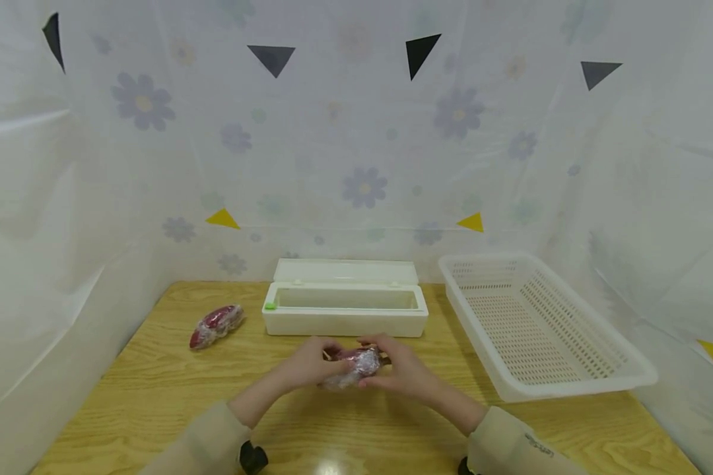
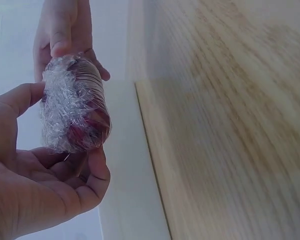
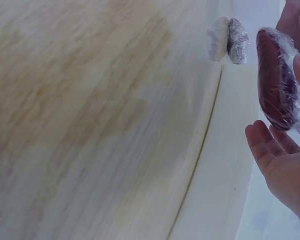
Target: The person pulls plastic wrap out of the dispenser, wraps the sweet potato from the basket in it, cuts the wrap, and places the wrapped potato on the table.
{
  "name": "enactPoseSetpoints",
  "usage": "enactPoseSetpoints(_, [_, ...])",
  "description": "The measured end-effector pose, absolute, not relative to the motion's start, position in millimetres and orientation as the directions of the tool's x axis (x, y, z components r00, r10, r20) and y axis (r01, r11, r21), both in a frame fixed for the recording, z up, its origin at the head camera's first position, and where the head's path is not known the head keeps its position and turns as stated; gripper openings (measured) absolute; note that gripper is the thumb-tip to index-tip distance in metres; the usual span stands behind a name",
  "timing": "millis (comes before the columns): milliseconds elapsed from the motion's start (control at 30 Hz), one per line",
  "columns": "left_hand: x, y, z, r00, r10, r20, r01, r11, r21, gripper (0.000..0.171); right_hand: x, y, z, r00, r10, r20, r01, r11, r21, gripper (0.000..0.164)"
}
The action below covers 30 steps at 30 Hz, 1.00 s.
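Both hands hold a dark red sweet potato (image 1: 352,371) wrapped in crinkled cling film, raised over the wooden table. At its left end, my left hand (image 1: 310,363) grips it between thumb and curled fingers. My right hand (image 1: 408,371) holds the other end, fingers above and thumb on the near side. The left wrist view shows film bunched over the sweet potato (image 2: 77,107); a smoother red side of it appears in the right wrist view. A second film-wrapped sweet potato (image 1: 216,326) lies on the table to the left.
Behind the hands stands a long white box (image 1: 344,324) with its lid (image 1: 344,271) raised and a green piece (image 1: 270,306) on its rim. A white perforated basket (image 1: 481,343) occupies the right side. Patterned sheeting (image 1: 309,165) encloses the wooden table (image 1: 154,409).
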State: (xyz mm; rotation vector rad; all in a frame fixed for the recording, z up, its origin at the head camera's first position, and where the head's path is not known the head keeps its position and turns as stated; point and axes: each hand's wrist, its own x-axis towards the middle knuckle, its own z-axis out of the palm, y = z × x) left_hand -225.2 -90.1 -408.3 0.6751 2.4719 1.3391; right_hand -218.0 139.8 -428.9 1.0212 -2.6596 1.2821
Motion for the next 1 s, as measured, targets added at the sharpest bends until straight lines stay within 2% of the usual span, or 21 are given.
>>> enactPoseSetpoints(133, [-225, -102, -404, -0.88, 0.473, 0.042, 0.31, 0.506, 0.805, 0.037, -216, 144, -421, -0.791, -0.54, 0.289, -0.565, 0.46, -0.686, 0.069])
enactPoseSetpoints(467, [-218, -132, -392, -0.936, 0.33, 0.122, 0.314, 0.629, 0.711, 0.035, -210, 165, -393, -0.742, -0.501, 0.446, -0.67, 0.528, -0.522, 0.063])
enactPoseSetpoints(667, [-216, -153, -393, -0.962, 0.22, 0.164, 0.273, 0.711, 0.647, 0.036, -207, 178, -387, -0.765, -0.453, 0.458, -0.639, 0.624, -0.449, 0.065])
enactPoseSetpoints(800, [-217, -169, -396, -0.96, 0.175, 0.219, 0.276, 0.735, 0.62, 0.039, -206, 186, -388, -0.781, -0.409, 0.472, -0.607, 0.674, -0.422, 0.067])
enactPoseSetpoints(1000, [-223, -193, -406, -0.921, 0.12, 0.371, 0.303, 0.819, 0.487, 0.045, -208, 194, -396, -0.773, -0.39, 0.501, -0.596, 0.718, -0.359, 0.067])
